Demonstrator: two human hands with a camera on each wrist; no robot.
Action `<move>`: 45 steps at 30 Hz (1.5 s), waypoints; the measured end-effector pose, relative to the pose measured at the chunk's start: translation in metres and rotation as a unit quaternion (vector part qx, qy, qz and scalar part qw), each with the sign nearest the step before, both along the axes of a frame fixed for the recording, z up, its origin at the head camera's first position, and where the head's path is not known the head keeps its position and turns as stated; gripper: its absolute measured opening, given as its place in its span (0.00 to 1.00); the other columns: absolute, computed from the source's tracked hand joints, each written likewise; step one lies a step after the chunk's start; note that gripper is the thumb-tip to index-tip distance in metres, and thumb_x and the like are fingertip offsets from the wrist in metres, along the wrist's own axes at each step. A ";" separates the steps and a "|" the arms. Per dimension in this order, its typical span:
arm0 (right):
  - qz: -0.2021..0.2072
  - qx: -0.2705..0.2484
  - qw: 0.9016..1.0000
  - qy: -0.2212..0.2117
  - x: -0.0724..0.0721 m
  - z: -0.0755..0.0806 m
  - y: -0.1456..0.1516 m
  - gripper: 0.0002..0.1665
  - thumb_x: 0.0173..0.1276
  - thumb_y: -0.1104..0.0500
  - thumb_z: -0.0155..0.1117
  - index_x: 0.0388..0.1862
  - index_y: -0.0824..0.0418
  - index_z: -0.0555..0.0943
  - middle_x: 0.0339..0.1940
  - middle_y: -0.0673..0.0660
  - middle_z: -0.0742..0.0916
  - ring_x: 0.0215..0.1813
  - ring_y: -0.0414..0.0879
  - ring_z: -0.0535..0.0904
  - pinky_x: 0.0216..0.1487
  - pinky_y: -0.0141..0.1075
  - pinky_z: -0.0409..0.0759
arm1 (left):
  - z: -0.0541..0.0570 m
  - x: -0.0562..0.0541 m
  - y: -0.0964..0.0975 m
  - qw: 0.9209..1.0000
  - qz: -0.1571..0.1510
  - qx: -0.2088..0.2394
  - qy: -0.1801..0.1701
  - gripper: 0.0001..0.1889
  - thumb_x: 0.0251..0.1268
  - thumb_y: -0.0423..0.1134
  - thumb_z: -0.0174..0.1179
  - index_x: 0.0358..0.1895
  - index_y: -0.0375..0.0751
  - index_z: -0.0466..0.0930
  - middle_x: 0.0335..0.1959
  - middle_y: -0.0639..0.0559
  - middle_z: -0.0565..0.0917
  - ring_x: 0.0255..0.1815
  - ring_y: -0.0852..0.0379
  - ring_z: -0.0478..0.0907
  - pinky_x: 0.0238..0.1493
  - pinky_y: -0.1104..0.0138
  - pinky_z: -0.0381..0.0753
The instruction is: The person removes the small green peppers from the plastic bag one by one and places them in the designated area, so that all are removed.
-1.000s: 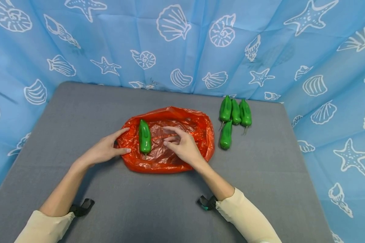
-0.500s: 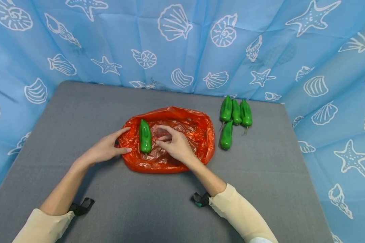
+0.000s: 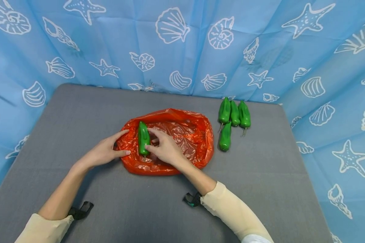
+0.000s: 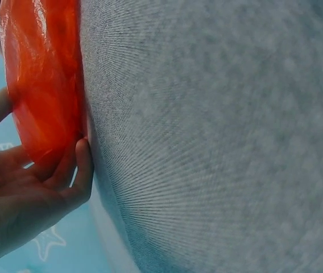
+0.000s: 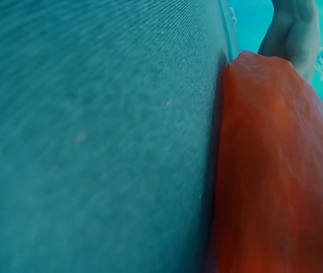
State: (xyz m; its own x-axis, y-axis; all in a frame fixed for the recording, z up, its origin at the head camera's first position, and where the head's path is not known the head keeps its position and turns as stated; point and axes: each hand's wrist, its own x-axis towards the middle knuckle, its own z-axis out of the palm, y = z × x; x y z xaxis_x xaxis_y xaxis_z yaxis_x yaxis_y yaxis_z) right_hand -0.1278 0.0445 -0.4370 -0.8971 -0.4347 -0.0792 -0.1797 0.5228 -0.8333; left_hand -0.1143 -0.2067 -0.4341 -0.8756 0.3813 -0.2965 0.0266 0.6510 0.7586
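Observation:
An opened red plastic bag lies on the grey table with its rim rolled outward. Inside, near its left end, is a glossy green pepper, stem toward the person. My left hand holds the bag's left end, thumb and index finger over the rim; in the left wrist view the other fingers lie against the outside of the red plastic. My right hand reaches into the bag, thumb and index finger spread apart at the pepper's right side. The right wrist view shows only the bag's outer wall, hiding this hand.
Several more green peppers lie grouped on the table to the right of the bag. The grey table ends at a blue curtain with white shell prints at the back and sides.
My right hand has moved left across the inside of the bag to the pepper's side. My left hand, the bag and the peppers have stayed in place.

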 end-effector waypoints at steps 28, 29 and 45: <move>0.028 0.169 0.985 0.023 0.003 -0.008 -0.024 0.55 0.63 0.44 0.72 0.81 0.49 0.53 0.80 0.59 0.62 0.74 0.58 0.64 0.67 0.49 0.70 | -0.001 0.000 0.002 1.000 0.004 -0.001 -0.002 0.44 0.69 0.47 0.64 0.80 0.41 0.48 0.76 0.27 0.53 0.74 0.28 0.54 0.66 0.34 0.60; 0.028 0.172 0.984 0.024 0.003 -0.009 -0.024 0.55 0.63 0.44 0.72 0.81 0.49 0.53 0.80 0.58 0.62 0.74 0.57 0.64 0.67 0.49 0.70 | -0.001 0.000 0.002 1.000 0.004 -0.002 -0.002 0.44 0.69 0.47 0.64 0.80 0.41 0.48 0.76 0.27 0.53 0.74 0.28 0.54 0.66 0.34 0.60; 0.018 0.094 0.995 0.003 0.003 -0.007 -0.012 0.48 0.64 0.50 0.71 0.80 0.48 0.59 0.79 0.56 0.63 0.69 0.52 0.71 0.56 0.40 0.77 | -0.002 0.002 0.001 1.000 0.000 0.002 0.005 0.44 0.69 0.48 0.63 0.80 0.41 0.47 0.76 0.27 0.53 0.74 0.27 0.54 0.67 0.35 0.58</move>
